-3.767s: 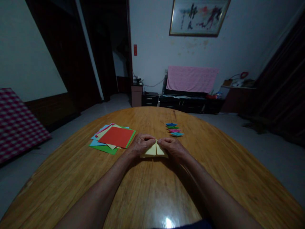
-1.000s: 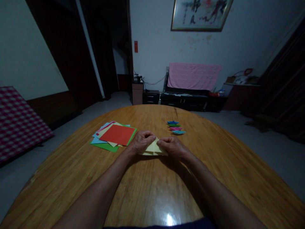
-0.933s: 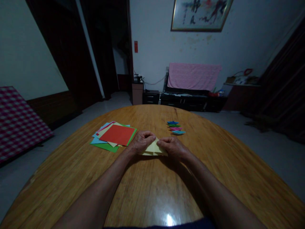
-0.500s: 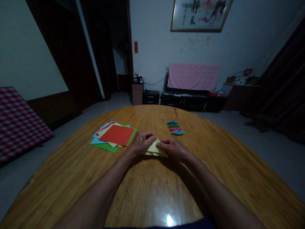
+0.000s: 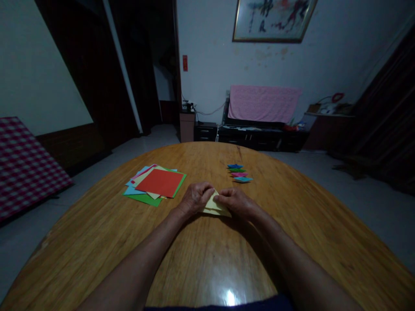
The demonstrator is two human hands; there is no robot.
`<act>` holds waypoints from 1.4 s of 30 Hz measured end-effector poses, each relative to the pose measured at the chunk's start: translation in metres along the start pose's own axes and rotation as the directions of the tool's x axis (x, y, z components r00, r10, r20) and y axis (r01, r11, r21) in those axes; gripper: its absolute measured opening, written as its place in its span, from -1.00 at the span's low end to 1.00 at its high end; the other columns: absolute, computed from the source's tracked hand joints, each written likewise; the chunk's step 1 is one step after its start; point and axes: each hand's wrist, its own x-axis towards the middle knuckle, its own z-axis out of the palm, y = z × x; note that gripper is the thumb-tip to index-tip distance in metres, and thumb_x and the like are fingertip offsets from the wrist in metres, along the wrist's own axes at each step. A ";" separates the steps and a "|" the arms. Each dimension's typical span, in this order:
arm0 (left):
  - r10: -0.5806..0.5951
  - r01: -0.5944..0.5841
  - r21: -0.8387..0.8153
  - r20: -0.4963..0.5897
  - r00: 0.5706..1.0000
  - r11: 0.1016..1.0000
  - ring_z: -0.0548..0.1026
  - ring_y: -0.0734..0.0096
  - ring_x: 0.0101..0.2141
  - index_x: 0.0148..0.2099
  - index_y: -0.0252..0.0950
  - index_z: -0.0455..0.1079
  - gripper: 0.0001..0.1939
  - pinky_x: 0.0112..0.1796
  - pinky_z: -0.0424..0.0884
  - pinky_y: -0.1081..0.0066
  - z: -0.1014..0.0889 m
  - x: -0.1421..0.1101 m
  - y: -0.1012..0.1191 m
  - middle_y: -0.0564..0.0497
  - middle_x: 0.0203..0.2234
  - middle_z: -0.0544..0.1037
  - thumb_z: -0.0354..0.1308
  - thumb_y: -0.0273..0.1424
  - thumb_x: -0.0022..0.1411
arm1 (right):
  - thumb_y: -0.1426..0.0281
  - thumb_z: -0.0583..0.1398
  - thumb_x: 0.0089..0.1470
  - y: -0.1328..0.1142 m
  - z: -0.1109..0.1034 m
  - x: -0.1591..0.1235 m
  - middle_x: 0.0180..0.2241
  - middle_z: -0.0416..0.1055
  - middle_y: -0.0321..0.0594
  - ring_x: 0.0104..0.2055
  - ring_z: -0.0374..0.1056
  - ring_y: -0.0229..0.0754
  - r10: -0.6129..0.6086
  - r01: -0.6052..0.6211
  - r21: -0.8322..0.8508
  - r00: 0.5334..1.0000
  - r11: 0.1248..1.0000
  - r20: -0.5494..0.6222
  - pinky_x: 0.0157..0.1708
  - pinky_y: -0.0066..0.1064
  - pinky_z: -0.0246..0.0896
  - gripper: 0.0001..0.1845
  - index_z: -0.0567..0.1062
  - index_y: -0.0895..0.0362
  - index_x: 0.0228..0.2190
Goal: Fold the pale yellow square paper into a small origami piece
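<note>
A folded sheet of pale yellow paper is held between my two hands just above or on the wooden table; I cannot tell whether it touches the wood. My left hand is closed on its left side, with the thumb near the top point. The fingers of my right hand pinch its right side. Several small folded paper boats stand in a row beyond my right hand, the nearest a light blue boat. Left of my left hand lies a pile of coloured paper topped by a red sheet.
Beneath the red sheet, green paper and other colours stick out. The round table's far edge faces a low black cabinet and a pink cloth draped over something. A checked cloth hangs at the left.
Both hands and the yellow paper have shifted slightly toward me, the left hand also a little to the right. The paper stays gripped; the pile and boats are unmoved.
</note>
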 end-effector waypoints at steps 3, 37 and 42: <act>-0.047 0.048 0.044 -0.014 0.999 0.998 0.42 0.46 -0.45 -0.35 -0.31 0.46 -0.79 -0.39 0.26 0.49 0.011 -0.003 -0.002 0.04 -0.52 0.51 0.03 -0.37 0.21 | 0.34 0.09 -0.02 0.009 0.000 0.004 -0.68 0.16 -0.38 -0.63 0.02 -0.38 -0.075 0.062 -0.205 0.996 0.977 -0.055 -0.63 -0.51 -0.12 -0.77 0.42 0.20 -0.58; 0.004 -0.027 0.309 0.074 0.997 0.951 0.31 0.31 -0.21 -0.34 -0.30 0.38 -0.87 -0.12 0.27 0.32 0.029 -0.002 -0.015 -0.03 -0.29 0.41 0.05 -0.39 0.21 | 0.49 0.10 -0.04 0.031 -0.004 0.008 -0.55 0.31 -0.28 -0.48 0.17 -0.30 -0.442 0.319 -0.717 0.897 0.620 0.017 -0.48 -0.46 -0.06 -0.80 0.54 0.15 -0.54; -0.041 0.011 0.314 0.088 0.995 0.950 0.31 0.30 -0.17 -0.32 -0.29 0.38 -0.88 -0.10 0.27 0.31 0.028 -0.002 -0.013 -0.04 -0.26 0.42 0.04 -0.40 0.21 | 0.45 0.09 0.01 0.026 -0.003 0.008 -0.54 0.34 -0.26 -0.47 0.19 -0.29 -0.419 0.300 -0.730 0.908 0.614 0.020 -0.45 -0.47 -0.01 -0.77 0.56 0.16 -0.48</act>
